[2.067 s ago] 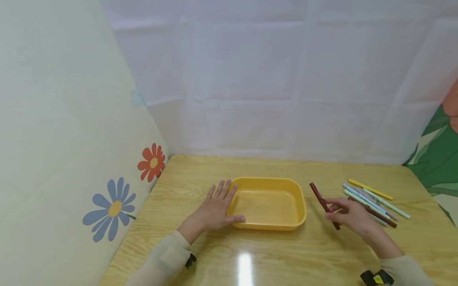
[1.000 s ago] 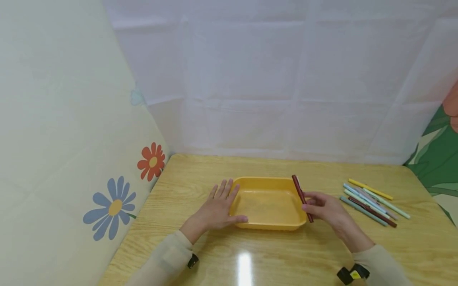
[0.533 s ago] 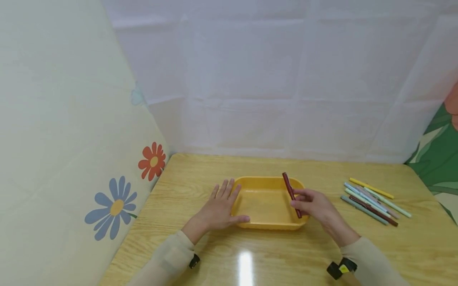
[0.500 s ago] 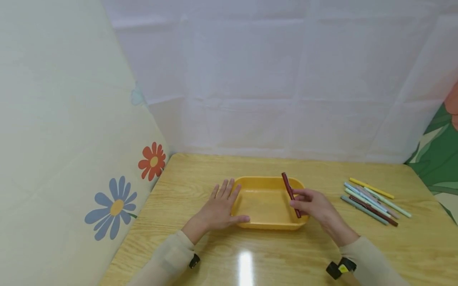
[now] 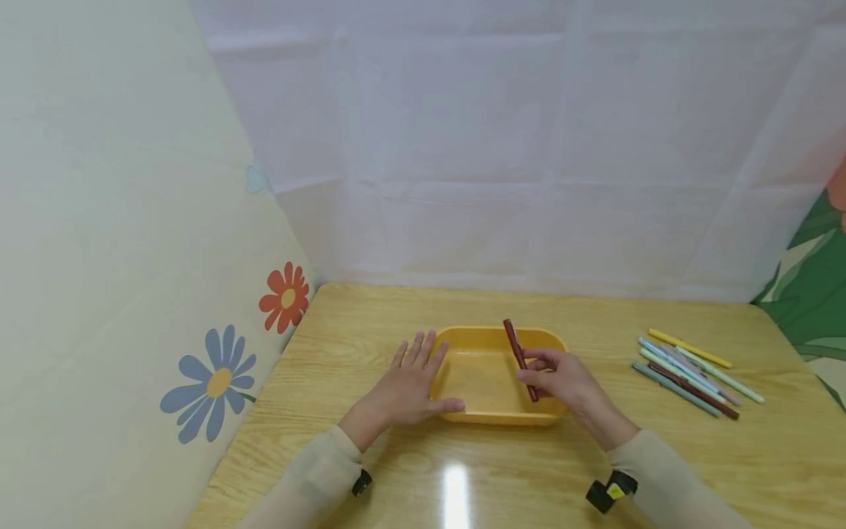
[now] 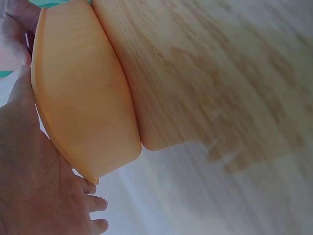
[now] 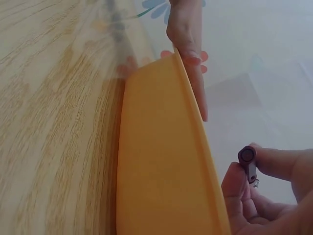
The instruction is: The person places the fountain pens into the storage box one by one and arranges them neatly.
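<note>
Maroon pen [image 5: 515,346] tilted over tray [image 5: 500,419], pinched in right hand [image 5: 562,376]; left hand [image 5: 405,389] spread against tray's left end. Likely placing step; next calls for lowering, then loosening the pinch

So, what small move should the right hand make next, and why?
Probably lower the pen into the tray: the right hand pinches it above the tray's bare inside, while the left hand touches the tray's left end and may steady it.
</note>
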